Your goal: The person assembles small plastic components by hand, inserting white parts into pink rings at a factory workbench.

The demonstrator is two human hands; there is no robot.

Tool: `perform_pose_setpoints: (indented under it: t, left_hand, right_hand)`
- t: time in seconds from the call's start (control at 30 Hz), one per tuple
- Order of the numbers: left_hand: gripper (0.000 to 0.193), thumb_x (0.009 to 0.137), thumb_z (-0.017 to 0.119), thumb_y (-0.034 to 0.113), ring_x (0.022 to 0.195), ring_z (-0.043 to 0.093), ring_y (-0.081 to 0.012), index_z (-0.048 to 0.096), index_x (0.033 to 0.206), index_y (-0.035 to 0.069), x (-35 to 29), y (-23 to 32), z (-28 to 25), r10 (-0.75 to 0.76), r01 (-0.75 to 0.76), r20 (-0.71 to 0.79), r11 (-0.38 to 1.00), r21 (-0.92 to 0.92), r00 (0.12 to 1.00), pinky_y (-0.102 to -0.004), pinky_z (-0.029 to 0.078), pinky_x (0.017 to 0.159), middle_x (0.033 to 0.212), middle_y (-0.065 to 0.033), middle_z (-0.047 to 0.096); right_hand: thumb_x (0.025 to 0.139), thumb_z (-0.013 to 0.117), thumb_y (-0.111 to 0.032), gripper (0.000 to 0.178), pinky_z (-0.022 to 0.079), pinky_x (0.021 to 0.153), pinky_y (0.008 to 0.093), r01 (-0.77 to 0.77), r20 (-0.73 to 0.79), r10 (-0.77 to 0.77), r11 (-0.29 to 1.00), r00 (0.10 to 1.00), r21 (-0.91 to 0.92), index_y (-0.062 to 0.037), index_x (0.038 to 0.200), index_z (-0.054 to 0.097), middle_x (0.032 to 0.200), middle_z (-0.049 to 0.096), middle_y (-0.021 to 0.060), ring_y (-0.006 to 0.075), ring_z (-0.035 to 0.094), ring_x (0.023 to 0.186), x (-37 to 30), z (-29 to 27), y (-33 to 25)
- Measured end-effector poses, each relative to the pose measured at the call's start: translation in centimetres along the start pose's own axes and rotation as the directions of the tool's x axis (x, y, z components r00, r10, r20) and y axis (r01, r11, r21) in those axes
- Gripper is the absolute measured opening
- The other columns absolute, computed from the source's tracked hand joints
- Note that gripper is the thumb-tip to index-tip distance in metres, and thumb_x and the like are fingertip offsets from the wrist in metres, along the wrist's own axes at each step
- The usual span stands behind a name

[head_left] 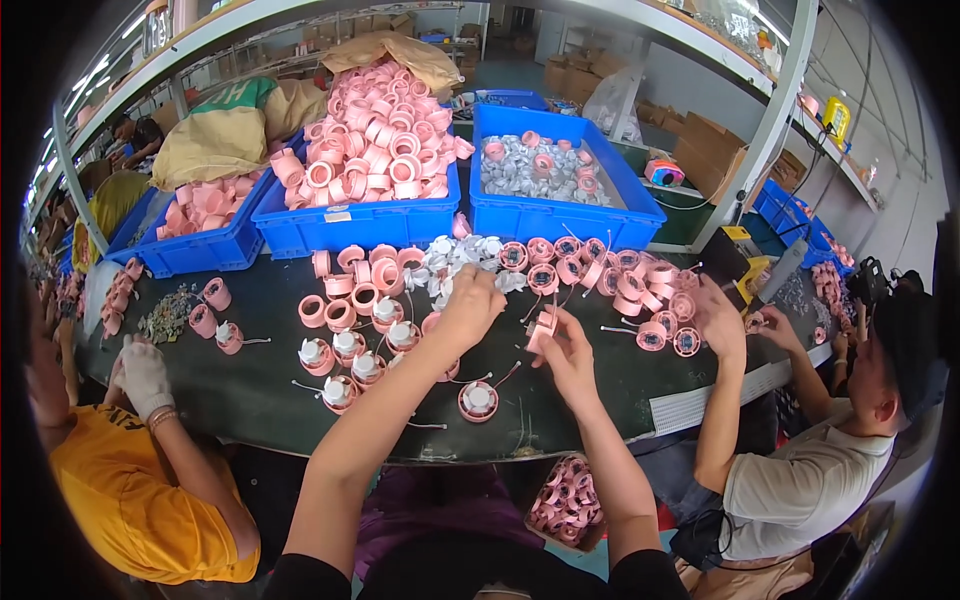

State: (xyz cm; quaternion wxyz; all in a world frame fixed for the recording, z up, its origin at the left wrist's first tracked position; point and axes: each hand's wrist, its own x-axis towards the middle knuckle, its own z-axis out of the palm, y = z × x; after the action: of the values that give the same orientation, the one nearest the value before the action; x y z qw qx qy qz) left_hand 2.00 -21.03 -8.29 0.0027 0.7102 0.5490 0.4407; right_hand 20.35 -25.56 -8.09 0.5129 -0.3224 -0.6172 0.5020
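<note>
Pink housing (541, 327), one, pinched in right hand (568, 357); left hand (472, 303) at white parts (437, 264), grip unclear.

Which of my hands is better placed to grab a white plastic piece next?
Probably your left hand: it's at the heap of small white plastic pieces, while your right hand grips a round pink plastic housing.

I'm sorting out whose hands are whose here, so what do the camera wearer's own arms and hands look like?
The left hand and right hand are both ungloved. Both forearms are bare, with no watch or bracelet visible. Short black sleeves show at the picture's lower edge.
</note>
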Motion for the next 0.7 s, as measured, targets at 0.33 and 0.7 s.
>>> perform_pose_setpoints:
  t: [0.33,0.7]
  left_hand:
    - [0.017,0.089,0.042,0.008,0.096,0.046,-0.0307,0.05,0.101,0.0,-6.2,3.0,-0.8,-0.301,0.193,-0.173,0.867,-0.459,0.938,-0.0371,0.036,0.086,0.099,-0.0163,0.051]
    - [0.045,0.065,0.073,0.035,0.094,0.054,-0.0277,0.06,0.099,0.009,-5.6,5.4,-2.0,-0.115,-0.048,0.567,0.963,0.264,0.815,-0.0398,0.039,0.082,0.095,-0.008,0.056]
  right_hand:
    - [0.091,0.049,-0.014,0.038,0.047,0.076,0.0243,-0.004,-0.073,0.024,0.966,0.997,0.259,-0.0047,0.126,0.037,0.107,0.05,0.007,0.0121,0.055,0.09,-1.5,6.3,2.6]
    - [0.092,0.047,-0.026,0.037,0.046,0.063,0.0248,-0.083,-0.226,0.163,0.942,0.96,0.325,-0.0031,0.12,0.043,0.099,0.056,0.0094,0.0168,0.059,0.078,-3.0,1.8,0.4]
